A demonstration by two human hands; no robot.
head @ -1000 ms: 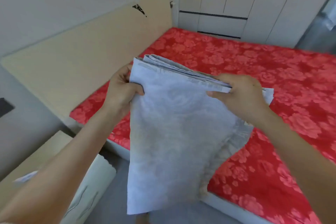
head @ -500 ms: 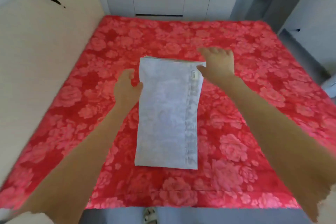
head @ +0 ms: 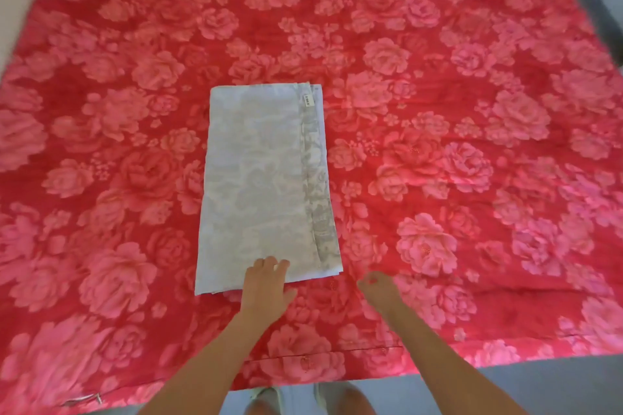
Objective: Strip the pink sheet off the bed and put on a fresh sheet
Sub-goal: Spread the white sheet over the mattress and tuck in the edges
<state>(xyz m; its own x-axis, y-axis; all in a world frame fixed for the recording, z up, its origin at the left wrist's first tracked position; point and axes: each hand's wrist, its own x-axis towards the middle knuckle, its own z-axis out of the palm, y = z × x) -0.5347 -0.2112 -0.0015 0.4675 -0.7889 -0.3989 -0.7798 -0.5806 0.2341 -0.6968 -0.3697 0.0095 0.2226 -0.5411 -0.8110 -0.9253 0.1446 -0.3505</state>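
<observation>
Folded grey sheet [head: 259, 178] on pink floral sheet [head: 455, 104], left hand [head: 266, 283] touching it, right hand [head: 377, 286] beside

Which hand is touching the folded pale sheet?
The left hand: it rests on the near edge of the folded pale sheet. The right hand is beside it, over the red floral cover.

The print of the small white label [head: 308, 100] on the folded pale grey sheet [head: 256, 185] cannot be read; the right hand [head: 379, 286], lower centre, is blurred.
</observation>
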